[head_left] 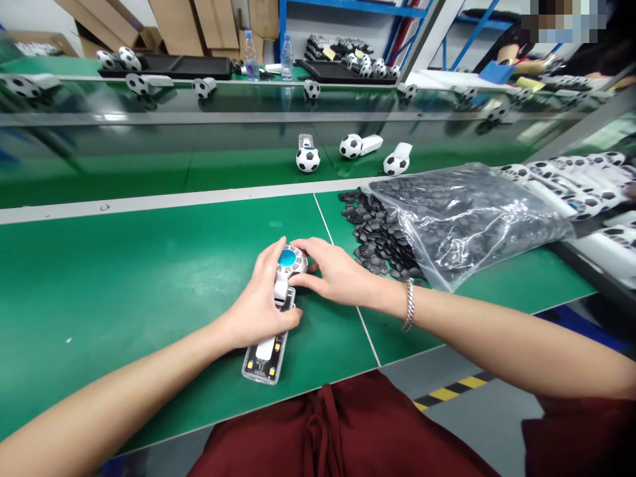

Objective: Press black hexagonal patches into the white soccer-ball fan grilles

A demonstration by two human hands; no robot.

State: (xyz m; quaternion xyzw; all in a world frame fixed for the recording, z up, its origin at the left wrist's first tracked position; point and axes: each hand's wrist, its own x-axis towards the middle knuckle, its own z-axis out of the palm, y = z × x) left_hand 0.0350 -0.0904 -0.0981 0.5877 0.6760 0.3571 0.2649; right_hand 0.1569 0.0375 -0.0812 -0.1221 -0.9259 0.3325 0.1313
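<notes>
On the green worktop lies a device with a round grey-and-white head (pixel 293 263) that has a blue disc in its centre. Its clear handle (pixel 263 368) points towards me and shows a circuit board with small yellow parts. My left hand (pixel 263 298) is closed around the neck and upper handle. At the head's right side my right hand (pixel 330 268) curls its fingers and thumb round the rim. Whether a small part sits under the right fingertips is hidden. Just right of my hands is a pile of small black plastic pieces (pixel 377 238).
The black pieces spill from a clear plastic bag (pixel 477 218). Soccer-ball devices (pixel 308 159) lie on the green conveyor beyond the white rail (pixel 199 199). More are stacked at the right (pixel 581 179). Two bottles (pixel 287 58) stand at the back; another person's arm (pixel 527 66) shows far right.
</notes>
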